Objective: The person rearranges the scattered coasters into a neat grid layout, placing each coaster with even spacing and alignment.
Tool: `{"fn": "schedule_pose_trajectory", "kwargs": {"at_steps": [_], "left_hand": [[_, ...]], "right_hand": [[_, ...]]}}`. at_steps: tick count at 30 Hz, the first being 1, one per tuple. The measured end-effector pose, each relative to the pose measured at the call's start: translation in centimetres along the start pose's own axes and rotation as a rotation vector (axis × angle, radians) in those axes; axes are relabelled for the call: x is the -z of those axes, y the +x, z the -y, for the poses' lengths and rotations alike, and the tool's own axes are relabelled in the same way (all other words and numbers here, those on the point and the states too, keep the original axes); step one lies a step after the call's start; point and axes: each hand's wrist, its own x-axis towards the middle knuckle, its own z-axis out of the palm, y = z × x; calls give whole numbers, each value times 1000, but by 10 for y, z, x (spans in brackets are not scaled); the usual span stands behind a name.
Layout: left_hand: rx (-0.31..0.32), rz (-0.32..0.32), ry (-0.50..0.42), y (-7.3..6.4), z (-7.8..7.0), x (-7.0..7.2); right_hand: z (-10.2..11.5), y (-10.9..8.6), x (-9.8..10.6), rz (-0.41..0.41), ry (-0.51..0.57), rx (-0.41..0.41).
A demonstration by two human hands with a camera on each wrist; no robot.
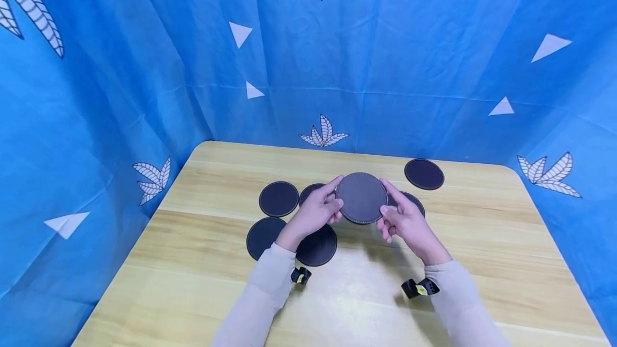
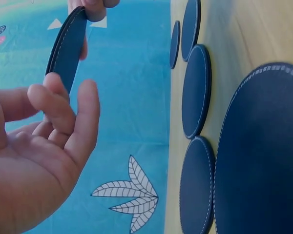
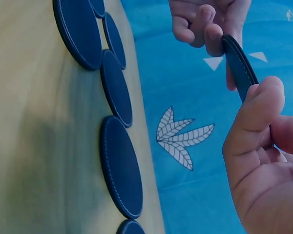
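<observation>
A round dark leather-look coaster (image 1: pixel 361 197) with pale edge stitching is held up above the table, its flat face toward the head camera. My left hand (image 1: pixel 316 211) pinches its left edge between thumb and fingers. On the opposite edge my right hand (image 1: pixel 408 225) grips it likewise. Seen edge-on in the left wrist view, the coaster (image 2: pixel 68 46) shows a stitched rim. In the right wrist view the same coaster (image 3: pixel 240 68) spans between both hands. Behind my right hand a coaster (image 1: pixel 413 205) lies partly hidden; another coaster (image 1: pixel 310 190) is partly covered by my left hand.
More coasters lie flat left of centre: an upper one (image 1: pixel 278 198), a lower one (image 1: pixel 264 235) and one under my left wrist (image 1: pixel 318 246). A lone coaster (image 1: pixel 424 174) sits near the back edge of the wooden table (image 1: pixel 193 293). A blue patterned curtain (image 1: pixel 308 58) surrounds it.
</observation>
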Motion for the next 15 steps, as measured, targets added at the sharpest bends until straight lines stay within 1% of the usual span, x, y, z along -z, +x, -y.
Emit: {"fn": "schedule_pose_trajectory", "kwargs": {"at_steps": [3, 6, 11, 15], "left_hand": [[15, 41, -41, -7, 1, -5], [14, 67, -44, -12, 3, -9], [13, 68, -39, -18, 9, -17], [40, 47, -18, -23, 15, -23]], "right_hand": [[-3, -8, -3, 1, 3, -13], [-6, -16, -6, -8, 0, -15], [-8, -27, -9, -30, -3, -13], [-12, -34, -11, -28, 1, -34]]}}
